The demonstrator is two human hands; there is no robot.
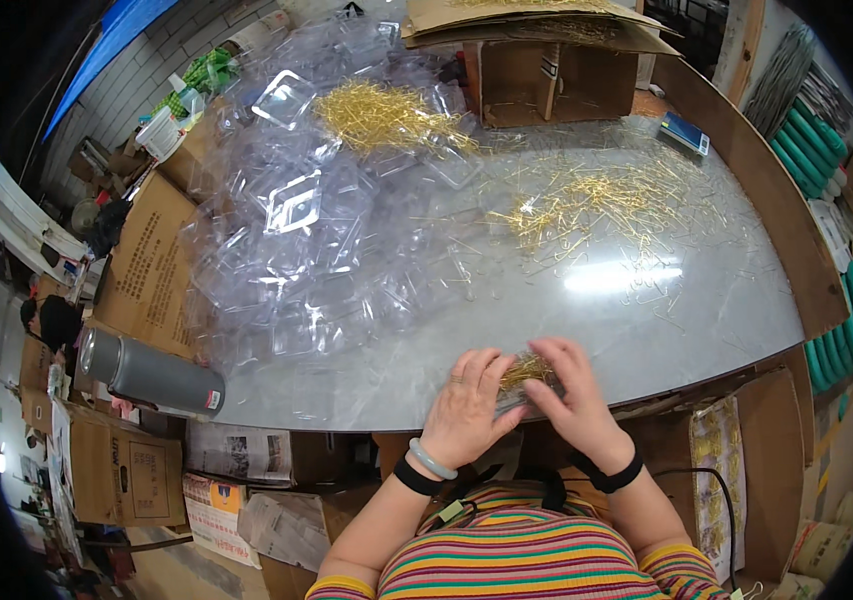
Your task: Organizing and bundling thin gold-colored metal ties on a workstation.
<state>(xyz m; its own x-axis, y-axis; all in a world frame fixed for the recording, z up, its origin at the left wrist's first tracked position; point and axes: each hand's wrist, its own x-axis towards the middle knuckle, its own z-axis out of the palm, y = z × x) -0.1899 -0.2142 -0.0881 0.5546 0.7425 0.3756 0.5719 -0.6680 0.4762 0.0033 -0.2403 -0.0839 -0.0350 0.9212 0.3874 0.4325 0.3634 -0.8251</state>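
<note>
Close to the table's near edge, my two hands cup a small bundle of gold wire hooks [528, 370] from both sides. The hooks appear to sit in a clear plastic box [510, 402], mostly hidden by the fingers. My left hand [468, 405], with a pale bangle and a black band at its wrist, is closed round the left side of the box. My right hand [578, 400], also wearing a black wristband, curls its fingers over the hooks from the right. A loose pile of gold hooks [596, 212] lies beyond the hands.
Many clear plastic boxes [296, 270] heap up on the left, topped by more gold hooks [376, 115]. A grey flask [151, 375] lies at the left edge. A cardboard box [558, 85] stands at the back, near a phone-like blue object [684, 133]. Cardboard walls [761, 190] border the table.
</note>
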